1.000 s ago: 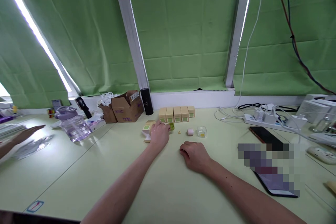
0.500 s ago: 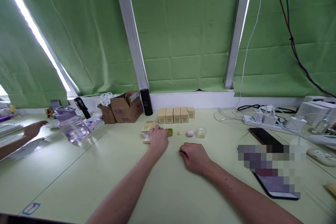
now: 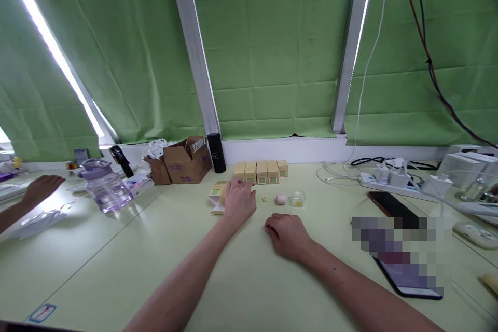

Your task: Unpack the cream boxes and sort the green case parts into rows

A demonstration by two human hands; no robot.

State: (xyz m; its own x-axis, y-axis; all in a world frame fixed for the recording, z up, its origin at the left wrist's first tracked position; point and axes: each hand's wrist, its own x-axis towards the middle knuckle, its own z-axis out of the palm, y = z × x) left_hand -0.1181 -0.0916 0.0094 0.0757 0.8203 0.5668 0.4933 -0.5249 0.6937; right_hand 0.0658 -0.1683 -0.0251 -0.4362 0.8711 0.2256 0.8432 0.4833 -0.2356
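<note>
My left hand (image 3: 240, 201) reaches over the table with its fingers stretched out and somewhat apart, just in front of a row of small tan boxes (image 3: 262, 172). Beside it, on the left, lies an opened small box (image 3: 217, 198) with its flap out. The small green piece is hidden, apparently behind or under this hand. My right hand (image 3: 288, 234) rests on the table, fingers loosely curled, with nothing visible in them. Beyond it are a tiny yellow piece (image 3: 264, 199), a small pale pink piece (image 3: 280, 199) and a small clear container (image 3: 298, 198) with a yellow spot.
At the back stand a cardboard carton (image 3: 189, 161) and a black cylinder (image 3: 216, 153). A purple water jug (image 3: 105, 187) is at left, near another person's hand (image 3: 42, 189). On the right are a phone (image 3: 392, 208), a tablet-like device (image 3: 412, 277) and a power strip (image 3: 400, 187) with cables.
My left hand has shifted slightly right and forward, now covering the green piece. My right hand stays put. The other person's hand at left has moved a little.
</note>
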